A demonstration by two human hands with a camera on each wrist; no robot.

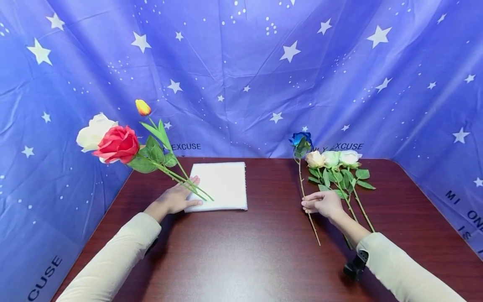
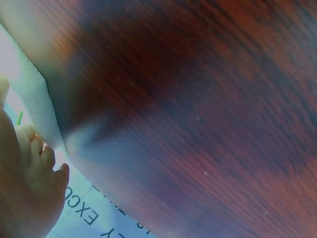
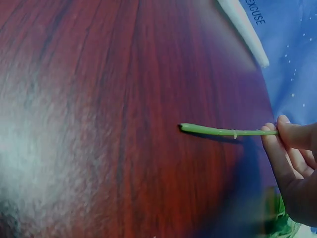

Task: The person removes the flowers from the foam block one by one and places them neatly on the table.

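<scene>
My right hand (image 1: 324, 204) pinches the thorny stem of a blue rose (image 1: 302, 139) between thumb and fingertips. In the right wrist view, the green stem's cut end (image 3: 198, 129) sticks out past the fingers, close over the table. My left hand (image 1: 176, 199) rests on the left side of a white foam block (image 1: 224, 184), its fingers lying straight over the top. A red rose (image 1: 120, 144), a white rose (image 1: 94, 132) and a yellow-orange tulip (image 1: 143, 107) lean left above that hand, their stem ends meeting the block's surface.
Several pale roses (image 1: 332, 159) with green leaves lie on the dark red wooden table (image 1: 241, 251), just right of my right hand. A blue star-printed cloth (image 1: 241, 84) hangs behind the table and along both sides.
</scene>
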